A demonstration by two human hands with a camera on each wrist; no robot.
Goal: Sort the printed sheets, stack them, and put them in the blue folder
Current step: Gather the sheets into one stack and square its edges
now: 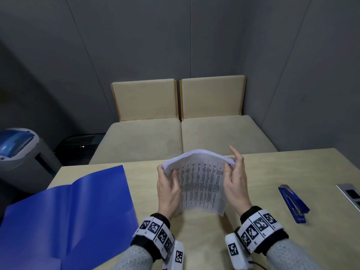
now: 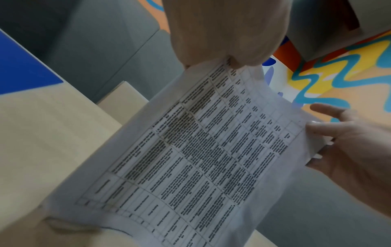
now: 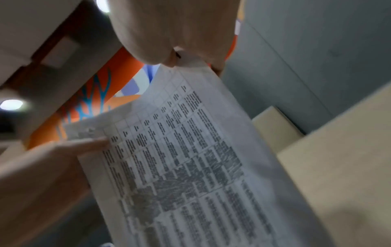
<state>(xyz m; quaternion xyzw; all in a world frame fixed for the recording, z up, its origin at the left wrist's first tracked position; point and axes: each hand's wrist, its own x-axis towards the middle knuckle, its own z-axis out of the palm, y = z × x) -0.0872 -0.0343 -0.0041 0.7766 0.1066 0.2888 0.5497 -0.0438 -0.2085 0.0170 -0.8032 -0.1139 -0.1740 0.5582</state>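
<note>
Above the near middle of the table [image 1: 253, 172], a stack of printed sheets [image 1: 202, 182] is held on edge between both hands, its lower edge at or just above the tabletop and its top bent away from the person. The left side of the stack is grasped by the left hand [image 1: 168, 190], with the thumb laid on the printed face and the fingers curled behind. The right side is grasped by the right hand [image 1: 234, 184], thumb on the front near the upper corner, while one finger is raised straight above the paper's top edge. A table of dark text in ruled columns is shown on the facing sheet, too blurred to be read in either wrist view.

To the left of the hands, the blue folder [image 1: 74, 221] is laid open and flat on the table, well apart from the sheets. To the right, a blue stapler [image 1: 293, 203] is set on the tabletop. Beyond the table, two beige cushioned seats [image 1: 181, 133] are placed side by side against a grey wall, and a grey bin [image 1: 21, 151] with a blue lid is seen at the far left.
</note>
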